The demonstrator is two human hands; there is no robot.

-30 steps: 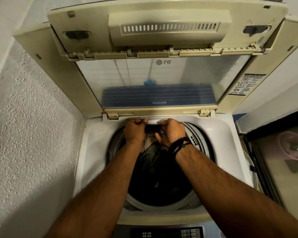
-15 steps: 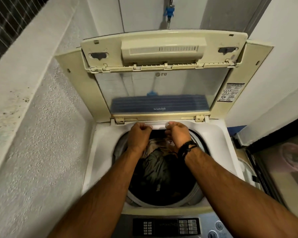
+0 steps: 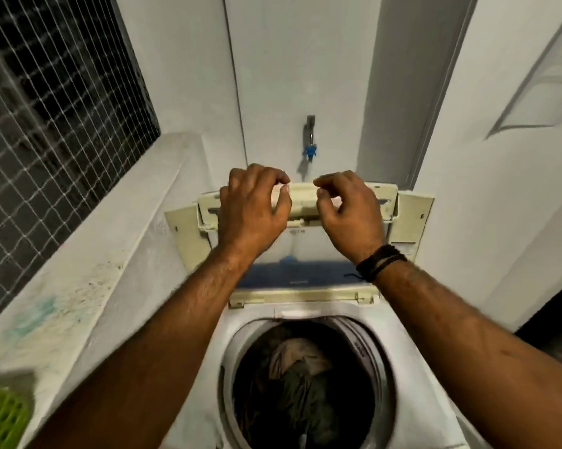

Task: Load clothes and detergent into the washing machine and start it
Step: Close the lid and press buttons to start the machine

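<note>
Head view: you look down your two forearms at a top-loading washing machine (image 3: pixel 412 361) with its folding lid (image 3: pixel 305 202) standing raised at the back.
Left hand: your left hand (image 3: pixel 250 215) is up at the lid's top edge, fingers curled over the cream handle panel, thumb under it; it looks to be hooked on the panel, though blur hides how firm the hold is.
Right hand: your right hand (image 3: pixel 347 212) mirrors it just to the right, fingers bent over the same edge, thumb tucked below; a dark wristband (image 3: pixel 380 262) sits on that wrist.
Spacing: the two hands are near each other, either side of the lid's middle, with a small gap between the fingertips.
Key relation: the lid's long edge runs left to right across your reach, and the drum opening (image 3: pixel 309 384) lies below and toward you from both hands, so closing the lid probably means drawing the edge down and back toward your body.
Nearer hand: neither; both sit level on the edge.
Clothes: dark clothes (image 3: pixel 302 393) fill the drum, a paler piece on top.
Detergent: none visible.
Surroundings: a tap with a blue fitting (image 3: pixel 310 137) on the wall behind, a meshed window (image 3: pixel 53 102) at left, a green basket (image 3: pixel 1 416) at the lower left corner.
</note>
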